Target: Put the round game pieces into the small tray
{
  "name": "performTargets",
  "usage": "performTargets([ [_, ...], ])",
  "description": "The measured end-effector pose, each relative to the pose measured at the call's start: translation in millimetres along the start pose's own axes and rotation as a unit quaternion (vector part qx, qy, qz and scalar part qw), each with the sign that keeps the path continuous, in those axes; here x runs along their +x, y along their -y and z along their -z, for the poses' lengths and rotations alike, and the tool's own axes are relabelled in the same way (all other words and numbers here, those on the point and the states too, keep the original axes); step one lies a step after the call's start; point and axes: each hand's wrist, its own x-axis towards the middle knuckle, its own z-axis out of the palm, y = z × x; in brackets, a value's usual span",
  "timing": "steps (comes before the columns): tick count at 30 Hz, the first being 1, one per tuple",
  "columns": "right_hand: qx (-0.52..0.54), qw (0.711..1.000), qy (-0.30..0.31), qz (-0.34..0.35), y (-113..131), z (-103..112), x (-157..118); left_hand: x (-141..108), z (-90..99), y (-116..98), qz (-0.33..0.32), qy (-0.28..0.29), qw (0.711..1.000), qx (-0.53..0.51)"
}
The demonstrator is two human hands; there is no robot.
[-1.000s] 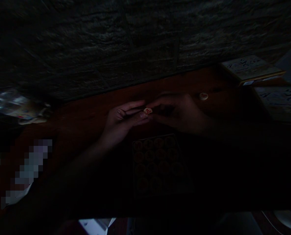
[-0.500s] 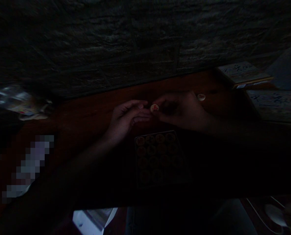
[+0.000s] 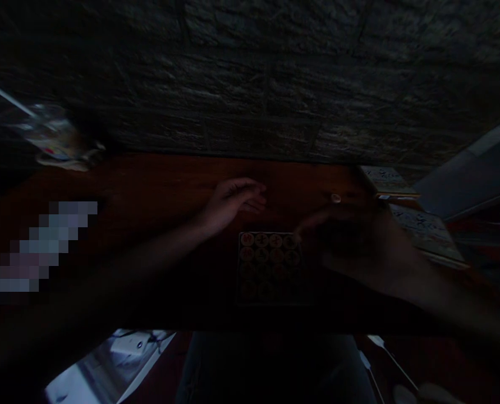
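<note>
A shallow square box point(image 3: 270, 303) on the dark wooden table holds rows of round Chinese chess pieces with red and dark characters. Its near rows are almost lost in shadow. My left hand point(image 3: 239, 199) rests just beyond the box, its fingers loosely extended and nothing visible in them. My right hand point(image 3: 359, 241) is over the table to the right, blurred and dark, with one finger reaching near the box's far right corner. Whether it has a piece is hidden. A single pale chess piece point(image 3: 336, 198) lies on the table beyond my right hand.
Two patterned flat boxes point(image 3: 426, 233) lie at the right. A plastic cup with a straw point(image 3: 54, 137) stands far left, near a pixelated patch. A stone wall point(image 3: 250, 84) borders the table's back. Below the front edge are a white box point(image 3: 106, 365) and white cables point(image 3: 395, 362).
My right hand has moved right and nearer to me, away from my left hand. The red-marked chess piece once between its fingertips no longer shows. The view has shifted.
</note>
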Motion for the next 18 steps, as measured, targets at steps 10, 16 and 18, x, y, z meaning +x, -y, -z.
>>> performTargets([
  [10,-0.154,0.982,0.085,0.062,6,-26,-44,3,-1.7,-1,0.008,0.013,1.000,-0.009],
  [16,-0.174,0.975,0.106,0.085,4,-31,-39,5,0.0,2,0.005,0.026,1.000,0.002],
  [18,-0.182,0.974,0.109,0.085,3,-31,-41,4,-0.3,2,0.005,0.027,1.000,0.003],
])
